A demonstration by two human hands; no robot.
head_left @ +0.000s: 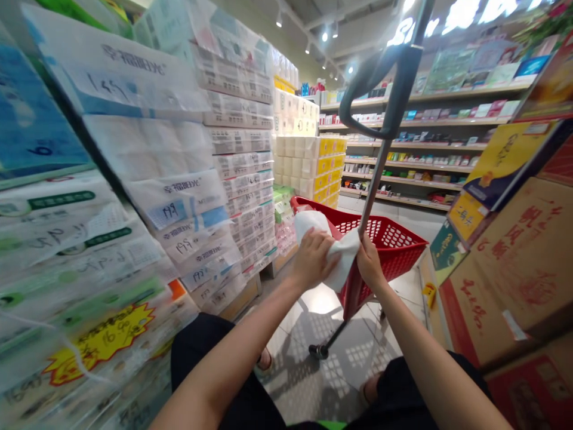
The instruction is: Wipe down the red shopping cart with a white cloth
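Observation:
A red plastic rolling shopping basket (396, 266) stands tilted in front of me, with perforated sides. Its long metal pull rod (375, 179) rises to a grey loop handle (389, 95). My left hand (316, 257) is closed over a white cloth (344, 260), pressing it against the near left side of the basket. Part of the cloth bulges out beyond the fingers. My right hand (370, 260) is wrapped round the basket's near corner at the foot of the rod, beside the cloth's edge. Its fingertips are hidden behind the corner.
Tall stacks of packaged tissue paper (179, 197) line the left side. Cardboard boxes (505, 269) are piled on the right. Shelves (403, 167) with small goods stand across the back. A small wheel (318, 352) of the basket rests on the tiled floor (304, 382) between my feet.

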